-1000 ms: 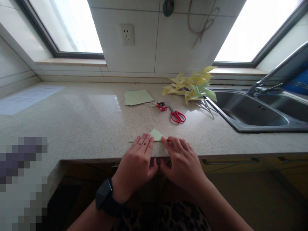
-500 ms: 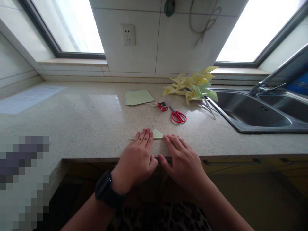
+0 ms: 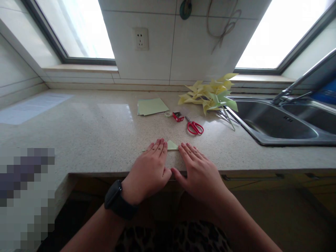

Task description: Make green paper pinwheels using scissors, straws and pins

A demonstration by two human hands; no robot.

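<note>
Pressing flat on a folded light green paper [image 3: 172, 145], the left hand [image 3: 149, 169] and the right hand [image 3: 201, 171] lie side by side at the near edge of the speckled table [image 3: 91, 129], thumbs almost meeting. Neither grip is closed: all fingers are stretched out, palms down, holding nothing and only bearing on the sheet. That paper lies on the table under and just beyond the fingertips, with a pointed corner showing between the two hands and a thin strip sticking out to the left of the left fingers. A dark watch [image 3: 118, 201] sits on the left wrist. Farther back, about the middle of the table, lies a small stack of green sheets [image 3: 151, 106]; just right of it are a roll of clear tape [image 3: 167, 113], a small red box [image 3: 178, 116] and red-handled scissors [image 3: 194, 126], all near one another. Beyond these, by the left rim of the sink, a heap of yellow and green paper pinwheels [image 3: 210, 95] rests with its sticks pointing toward the near side. The steel sink [image 3: 265, 140] at the right has two basins, and what shows of both looks bare metal; a faucet [image 3: 291, 89] rises behind them. A white sheet [image 3: 31, 108] lies at the far left of the table.
</note>
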